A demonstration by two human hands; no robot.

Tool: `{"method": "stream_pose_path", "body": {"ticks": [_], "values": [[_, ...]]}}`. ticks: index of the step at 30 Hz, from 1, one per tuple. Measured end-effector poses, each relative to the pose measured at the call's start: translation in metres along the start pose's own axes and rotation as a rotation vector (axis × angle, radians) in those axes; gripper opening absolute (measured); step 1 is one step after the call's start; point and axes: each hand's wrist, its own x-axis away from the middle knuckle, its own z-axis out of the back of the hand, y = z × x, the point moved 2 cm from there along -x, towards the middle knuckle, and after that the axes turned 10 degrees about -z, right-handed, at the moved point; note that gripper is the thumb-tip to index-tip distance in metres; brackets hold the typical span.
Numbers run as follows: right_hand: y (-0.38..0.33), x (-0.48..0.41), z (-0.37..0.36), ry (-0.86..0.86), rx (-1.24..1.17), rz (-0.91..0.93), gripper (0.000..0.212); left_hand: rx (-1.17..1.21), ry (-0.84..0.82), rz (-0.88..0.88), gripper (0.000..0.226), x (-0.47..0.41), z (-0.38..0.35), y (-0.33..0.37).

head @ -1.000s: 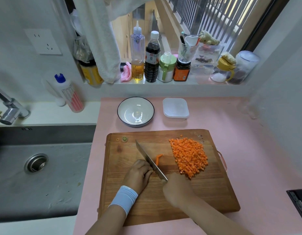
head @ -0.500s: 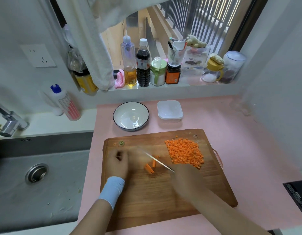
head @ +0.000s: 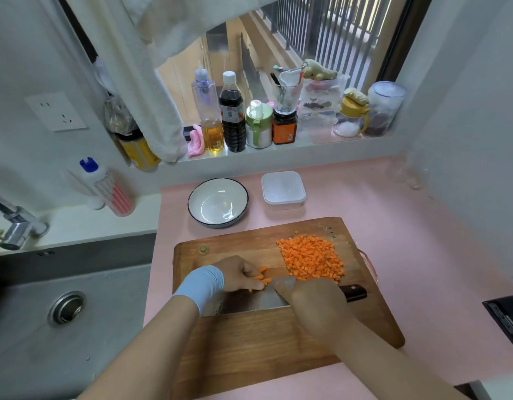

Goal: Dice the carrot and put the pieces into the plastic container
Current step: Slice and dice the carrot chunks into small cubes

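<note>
A pile of diced carrot (head: 311, 259) lies on the far right of the wooden cutting board (head: 278, 350). My left hand (head: 241, 274), with a blue wristband, holds a few carrot strips (head: 262, 277) together at the board's middle. My right hand (head: 316, 301) grips a cleaver (head: 249, 303) whose wide blade lies across the board, edge toward the strips; its dark handle end sticks out to the right. The white plastic container (head: 283, 189) stands beyond the board, with nothing in it.
A white bowl with a dark rim (head: 217, 202) stands left of the container. The steel sink (head: 68, 307) and tap (head: 16, 226) are at the left. Bottles and jars (head: 232, 114) line the window sill. A dark appliance corner (head: 506, 321) shows at the right edge.
My left hand came back from the board's left side onto the carrot strips. The cleaver turned from a diagonal line to lie crosswise, nearer me, and my head came closer.
</note>
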Motion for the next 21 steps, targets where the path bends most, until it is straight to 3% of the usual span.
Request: {"method": "stream_pose_path", "body": {"ticks": [4,7,11,14,17,21], "values": [[0.002,0.002,0.007,-0.025,0.04,0.018,0.05,-0.109,0.095,0.034,0.016,0.003,0.006,-0.008],[0.011,0.006,0.009,-0.026,-0.129,-0.009,0.057,-0.11,0.147,0.114,0.013,0.01,0.011,-0.031],[0.026,0.007,0.011,-0.123,-0.184,-0.087,0.04,0.016,0.276,0.119,0.017,0.02,0.011,-0.058],[0.038,0.007,0.012,-0.207,-0.36,-0.21,0.032,0.041,0.373,0.108,0.026,0.021,0.009,-0.063],[0.042,0.006,0.011,-0.287,-0.54,-0.363,0.024,0.051,0.491,0.097,0.013,0.019,0.01,-0.061],[0.037,-0.002,0.009,-0.32,-0.681,-0.514,0.029,-0.008,0.424,0.054,0.009,0.021,0.001,-0.05]]}}
